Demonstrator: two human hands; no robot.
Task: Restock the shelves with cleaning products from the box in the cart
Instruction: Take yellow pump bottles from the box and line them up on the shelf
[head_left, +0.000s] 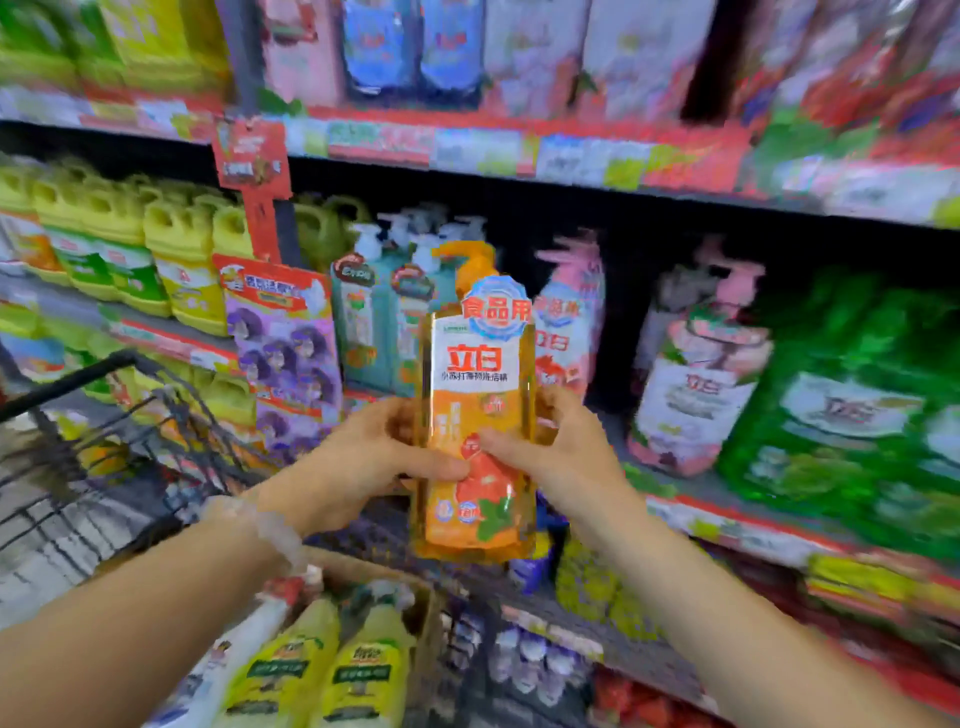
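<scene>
The orange bottle (478, 400) stands upright in mid-air in front of the middle shelf (727, 525), pump at twelve o'clock, held by both our hands. At nine o'clock we see the cart (104, 415); at seven o'clock the box (421, 613) with yellow bottles (327, 660). Our left hand (363, 457) curls round the bottle's left side, thumb across the label. Our right hand (561, 457) grips its right side, thumb on the front. At three o'clock sit green refill bags (852, 415)

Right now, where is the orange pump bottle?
The orange pump bottle is centre frame, upright, gripped by the left hand and right hand, before the middle shelf's pink bottle.
</scene>
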